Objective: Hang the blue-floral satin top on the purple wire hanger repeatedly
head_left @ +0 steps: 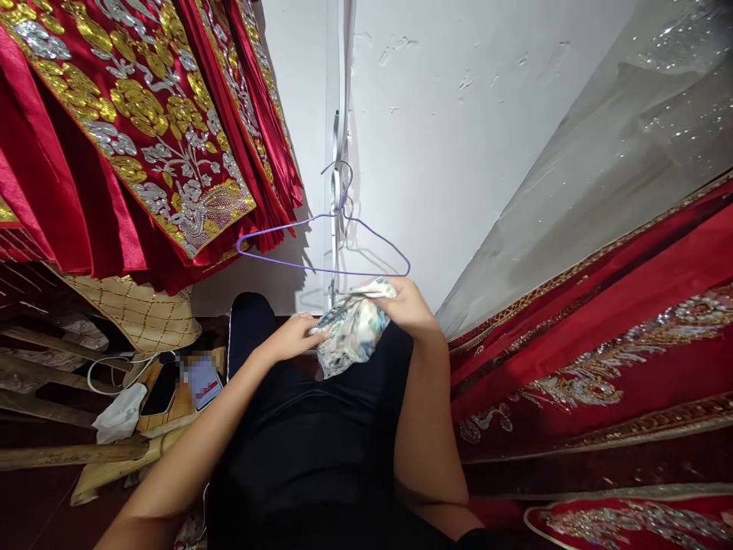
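Observation:
Between my hands is a crumpled piece of floral fabric (352,336), white with blue and green patches, held above my lap. My left hand (295,336) grips its left edge. At the upper right edge, my right hand (409,305) is closed on the same fabric, thumb on top. Just above hangs a purple wire hanger (321,267) with nothing on it, its hook at a white strip (337,145) on the wall. Neither hand clearly touches the hanger. The fabric's folds hide some of my fingertips.
Red garments with gold and silver embroidery (143,107) hang at upper left. More red beaded cloth (573,389) and a sheer glittery veil (550,191) hang close on the right. At lower left, a phone (203,380), a dark device (162,388) and a white cable (97,386) lie on wood.

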Demonstrator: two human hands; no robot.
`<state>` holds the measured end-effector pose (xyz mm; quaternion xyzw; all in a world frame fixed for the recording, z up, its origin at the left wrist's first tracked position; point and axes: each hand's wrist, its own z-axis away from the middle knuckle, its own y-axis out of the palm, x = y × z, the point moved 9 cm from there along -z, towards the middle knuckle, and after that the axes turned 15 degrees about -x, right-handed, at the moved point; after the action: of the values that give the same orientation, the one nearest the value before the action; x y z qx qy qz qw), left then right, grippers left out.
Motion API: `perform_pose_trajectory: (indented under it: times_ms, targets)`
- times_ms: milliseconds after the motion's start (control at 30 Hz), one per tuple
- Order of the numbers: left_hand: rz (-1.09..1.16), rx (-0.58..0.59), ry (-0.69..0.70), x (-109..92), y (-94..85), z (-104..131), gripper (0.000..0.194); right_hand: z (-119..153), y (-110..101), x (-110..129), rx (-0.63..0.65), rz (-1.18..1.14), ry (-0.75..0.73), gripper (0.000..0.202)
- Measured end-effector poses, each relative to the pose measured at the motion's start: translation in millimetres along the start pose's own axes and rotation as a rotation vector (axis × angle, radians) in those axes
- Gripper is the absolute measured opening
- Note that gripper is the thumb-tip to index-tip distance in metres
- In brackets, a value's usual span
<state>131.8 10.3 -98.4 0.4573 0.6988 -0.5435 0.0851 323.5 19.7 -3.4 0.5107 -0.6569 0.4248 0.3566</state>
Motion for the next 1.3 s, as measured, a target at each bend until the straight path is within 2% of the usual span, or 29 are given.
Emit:
perform_pose_trajectory:
  times_ms: [67,133,200,300,400,467,633,733,800,867,1000,1100,1167,1300]
  targets:
    - [-0.118,0.018,0.048,9.3,-19.8,4.8,0.044,-17.8,-14.2,2.9,-0.227,-0.070,-0.126,0.027]
    - [-0.227,0.038,0.051,22.8,-42.3,8.7,0.046,-36.8,-8.1,-5.9,-0.330,-0.104,-0.171,0.039]
    - [-0.355,0.061,0.008,40.9,-65.5,11.5,0.049,-58.2,16.5,-27.2,-0.291,-0.093,-0.104,0.040]
    - [-0.548,0.078,-0.091,68.1,-99.6,11.7,0.049,-78.3,51.0,-62.7,-0.198,0.023,0.026,0.028]
    - [-0.604,0.016,-0.097,72.6,-126.7,1.5,0.040,-77.8,53.5,-80.4,-0.209,0.092,0.058,0.020]
    - [-0.561,-0.055,-0.036,57.8,-137.9,-10.5,0.037,-70.8,45.2,-80.9,-0.198,0.073,0.037,0.018]
    - [-0.334,-0.208,0.219,-18.7,-150.2,-41.9,0.035,-57.8,19.7,-65.3,-0.150,0.089,-0.035,0.011]
    - [-0.321,-0.237,0.285,-46.3,-155.4,-56.4,0.030,-56.0,7.0,-59.2,-0.191,0.105,-0.045,0.009]
    - [-0.361,-0.222,0.266,-45.3,-157.3,-61.3,0.029,-55.3,-0.8,-57.6,-0.240,0.090,-0.055,0.008]
    - [-0.400,-0.167,0.212,-31.8,-154.1,-58.5,0.030,-54.4,-5.2,-57.9,-0.276,0.093,-0.063,0.008]
    - [-0.457,0.016,0.074,8.2,-133.0,-28.7,0.034,-50.8,0.3,-59.0,-0.279,0.148,-0.081,0.009]
    - [-0.475,0.077,0.041,22.2,-125.8,-8.0,0.034,-46.6,9.2,-57.1,-0.258,0.145,-0.086,0.008]
    - [-0.476,0.012,0.085,14.2,-134.4,-8.5,0.032,-43.6,14.4,-55.3,-0.242,0.130,-0.083,0.007]
    - [-0.453,-0.179,0.225,-30.5,-158.9,-36.8,0.025,-34.3,31.0,-49.1,-0.204,0.058,-0.092,0.007]
